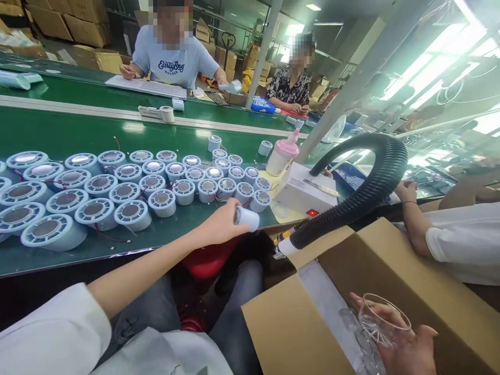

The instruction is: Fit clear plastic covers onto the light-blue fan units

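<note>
Left hand (221, 224) closed on a white cap (248, 217) at the green table (78, 135) edge, right hand (406, 349) fingers curled around a clear cup (380, 320) over an open carton (390, 271), rows of round grey units (128, 187) on the table, pink-topped bottle (282, 153), co-worker's shirt (174, 62) reading "EarlyBoy"

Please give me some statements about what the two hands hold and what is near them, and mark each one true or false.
1. The left hand grips a small white round part at the edge of the green belt. True.
2. The right hand holds a screwdriver. False: it holds a clear ribbed cup.
3. The right hand is over an open cardboard box. True.
4. The black corrugated hose lies coiled inside the box. False: it arches above the bench, its nozzle near the box edge.
5. The round parts on the belt are stacked in towers. False: they lie in rows, one layer.
</note>
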Demonstrator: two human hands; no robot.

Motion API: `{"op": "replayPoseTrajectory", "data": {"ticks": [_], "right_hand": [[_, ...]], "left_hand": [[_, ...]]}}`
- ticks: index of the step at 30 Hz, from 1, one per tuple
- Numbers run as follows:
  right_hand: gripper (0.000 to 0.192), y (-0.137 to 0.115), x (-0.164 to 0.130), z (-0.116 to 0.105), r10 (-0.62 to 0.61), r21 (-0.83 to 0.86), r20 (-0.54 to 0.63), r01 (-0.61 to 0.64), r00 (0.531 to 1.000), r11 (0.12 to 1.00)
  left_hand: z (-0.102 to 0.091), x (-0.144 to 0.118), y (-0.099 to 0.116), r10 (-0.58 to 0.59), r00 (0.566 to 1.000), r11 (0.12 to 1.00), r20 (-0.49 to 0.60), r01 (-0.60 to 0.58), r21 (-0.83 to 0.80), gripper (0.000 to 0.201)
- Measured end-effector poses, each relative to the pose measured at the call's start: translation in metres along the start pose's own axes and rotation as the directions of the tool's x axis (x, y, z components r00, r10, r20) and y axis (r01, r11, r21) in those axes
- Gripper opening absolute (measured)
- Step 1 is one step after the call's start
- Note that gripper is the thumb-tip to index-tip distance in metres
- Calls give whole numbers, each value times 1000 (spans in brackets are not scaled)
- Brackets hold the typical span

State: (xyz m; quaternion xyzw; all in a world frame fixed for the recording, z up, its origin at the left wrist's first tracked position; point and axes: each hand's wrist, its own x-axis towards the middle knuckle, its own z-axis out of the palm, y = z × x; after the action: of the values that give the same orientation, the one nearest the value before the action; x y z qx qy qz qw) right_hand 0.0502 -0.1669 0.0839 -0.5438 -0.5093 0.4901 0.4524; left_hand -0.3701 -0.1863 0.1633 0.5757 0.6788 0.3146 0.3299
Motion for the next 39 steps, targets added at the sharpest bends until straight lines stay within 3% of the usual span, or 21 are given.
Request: {"op": "replayPoseTrajectory", "data": {"ticks": [2, 3, 5, 7, 8, 9, 10, 12, 13, 15, 17, 18, 20, 22, 25, 27, 31, 33, 34, 36, 39], "right_hand": [[61, -10, -18, 38, -32, 35, 173, 26, 984, 999], [50, -17, -28, 60, -77, 24, 308, 73, 948, 997], [39, -35, -46, 108, -256, -107, 525, 362, 812, 926], [40, -51, -59, 151, -369, -303, 630, 655, 683, 693], [45, -56, -64, 168, -423, -353, 663, 756, 618, 551], [49, -61, -67, 183, -453, -408, 677, 808, 580, 426], [52, -63, -69, 195, -472, -455, 680, 827, 562, 329], [48, -64, -71, 208, -456, -527, 679, 814, 576, 243], [42, -64, -71, 212, -428, -541, 680, 802, 595, 254], [27, -63, -72, 213, -355, -508, 689, 770, 632, 386], [9, -64, -73, 211, -273, -419, 694, 682, 666, 600], [3, -65, -74, 210, -236, -371, 688, 612, 686, 698], [13, -68, -75, 209, -172, -296, 656, 460, 735, 837], [22, -71, -76, 209, -108, -245, 596, 308, 796, 919], [26, -73, -74, 211, 4, -176, 507, 99, 862, 979], [27, -73, -70, 211, 80, -116, 482, -27, 872, 993], [27, -70, -63, 209, 251, -7, 499, -285, 829, 958], [26, -68, -62, 207, 211, 26, 555, -271, 805, 962], [23, -67, -62, 205, 145, 27, 590, -198, 794, 980], [26, -65, -65, 202, -24, -28, 646, 55, 763, 998], [41, -62, -71, 195, -239, -144, 671, 439, 702, 887]], "left_hand": [[-7, -25, -12, -40, 994, 967, 98, 63, -247, 55], [-8, -36, -17, -76, 978, 901, 192, 150, -406, 53], [-6, -53, -24, -132, 885, 661, 446, 414, -625, 49], [0, -65, -30, -146, 751, 451, 644, 630, -632, 50], [3, -69, -32, -158, 712, 449, 684, 669, -593, 50], [6, -72, -33, -163, 701, 497, 695, 667, -556, 48], [8, -75, -34, -160, 709, 574, 687, 633, -519, 45], [9, -80, -33, -120, 765, 774, 633, 471, -423, 36], [8, -83, -32, -71, 808, 870, 585, 338, -360, 31], [5, -87, -31, 66, 888, 976, 455, 38, -215, 23], [4, -90, -31, 191, 928, 981, 320, -166, -103, 19], [5, -91, -33, 223, 936, 975, 271, -208, -84, 22], [8, -92, -38, 232, 948, 971, 218, -214, -104, 42], [12, -91, -44, 247, 947, 966, 206, -223, -131, 61], [17, -89, -52, 323, 917, 944, 235, -295, -149, 63], [19, -89, -54, 343, 896, 929, 284, -278, -245, 64], [23, -93, -53, 254, 869, 869, 424, -13, -494, 64], [25, -96, -52, 206, 876, 813, 437, 96, -575, 62], [25, -97, -52, 183, 885, 779, 428, 135, -612, 61], [26, -98, -53, 134, 896, 709, 422, 211, -672, 57], [24, -100, -52, 108, 866, 653, 489, 309, -691, 55]]}}
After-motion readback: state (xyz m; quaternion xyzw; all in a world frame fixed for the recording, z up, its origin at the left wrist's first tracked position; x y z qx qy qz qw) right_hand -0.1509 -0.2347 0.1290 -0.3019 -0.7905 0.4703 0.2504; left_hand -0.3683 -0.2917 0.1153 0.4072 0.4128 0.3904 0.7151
